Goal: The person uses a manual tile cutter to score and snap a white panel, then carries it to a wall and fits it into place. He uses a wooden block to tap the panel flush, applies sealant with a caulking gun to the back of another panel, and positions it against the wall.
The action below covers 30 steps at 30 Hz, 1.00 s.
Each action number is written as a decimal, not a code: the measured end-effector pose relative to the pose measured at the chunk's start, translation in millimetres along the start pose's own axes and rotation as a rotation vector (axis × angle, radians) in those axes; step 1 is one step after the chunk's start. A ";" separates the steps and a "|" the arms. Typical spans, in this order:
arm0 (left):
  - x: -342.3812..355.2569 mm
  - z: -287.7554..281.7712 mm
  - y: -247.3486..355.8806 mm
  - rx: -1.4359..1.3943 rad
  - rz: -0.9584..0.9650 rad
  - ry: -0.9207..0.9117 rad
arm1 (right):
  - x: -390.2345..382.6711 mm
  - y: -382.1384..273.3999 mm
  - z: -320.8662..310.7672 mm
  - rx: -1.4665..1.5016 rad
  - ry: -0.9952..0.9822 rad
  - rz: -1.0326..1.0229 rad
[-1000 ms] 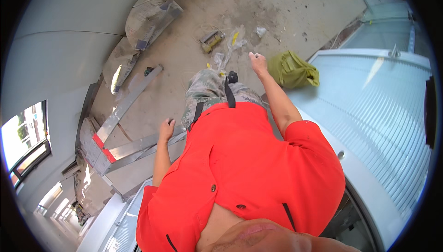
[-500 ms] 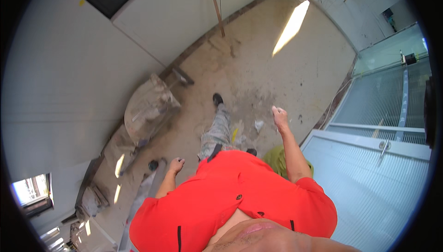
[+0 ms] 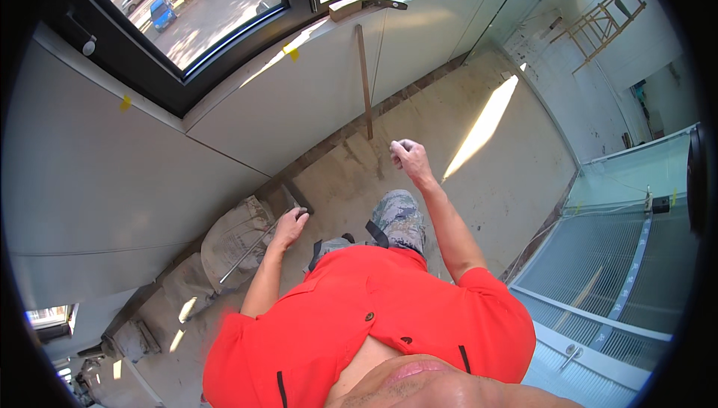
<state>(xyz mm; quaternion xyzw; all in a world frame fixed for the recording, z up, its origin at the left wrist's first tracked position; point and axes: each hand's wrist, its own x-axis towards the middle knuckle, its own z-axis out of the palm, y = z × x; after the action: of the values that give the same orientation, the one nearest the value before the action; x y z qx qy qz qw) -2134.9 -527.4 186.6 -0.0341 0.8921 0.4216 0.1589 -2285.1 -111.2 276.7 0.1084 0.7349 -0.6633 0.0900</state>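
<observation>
My left hand (image 3: 290, 227) is held out ahead of my left side, its fingers curled. A thin metal rod (image 3: 245, 260) shows right behind it, sloping down to the left across a dusty, pale bag-like heap (image 3: 238, 237). Whether the hand touches the rod I cannot tell. Just past the hand lies a dark, flat-ended piece (image 3: 299, 195) near the wall's foot. My right hand (image 3: 409, 157), raised in front of me, makes a loose fist with nothing visible in it. Beyond it a narrow wooden strip (image 3: 364, 83) leans against the wall.
A dark-framed window (image 3: 187, 90) runs along the left wall, with a wooden block (image 3: 361, 2) on its sill. The dusty floor (image 3: 493, 183) carries a bright sun patch. A ribbed glass door (image 3: 591, 348) stands at right; a bamboo ladder-like frame (image 3: 604, 26) is farther off.
I have moved forward toward the window wall, and more of the window shows. Both hands have come up and forward; the right one has swung inward to the left.
</observation>
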 end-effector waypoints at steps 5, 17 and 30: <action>-19.2 0.3 -44.5 0.059 -0.365 0.170 | 251.1 -137.7 -7.9 -0.627 0.173 -0.698; -99.3 190.0 115.7 -0.345 -1.268 0.461 | 607.8 -164.2 -78.6 -1.311 -0.070 -0.970; -68.3 291.8 231.2 -0.715 -1.053 0.940 | 434.0 -222.8 -59.3 -0.815 -0.442 -0.887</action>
<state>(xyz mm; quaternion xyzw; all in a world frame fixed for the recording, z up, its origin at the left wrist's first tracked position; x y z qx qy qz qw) -2040.9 -161.3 206.0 -0.6753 0.5428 0.4934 -0.0767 -2763.3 -56.4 375.8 -0.3881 0.8672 -0.3117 -0.0094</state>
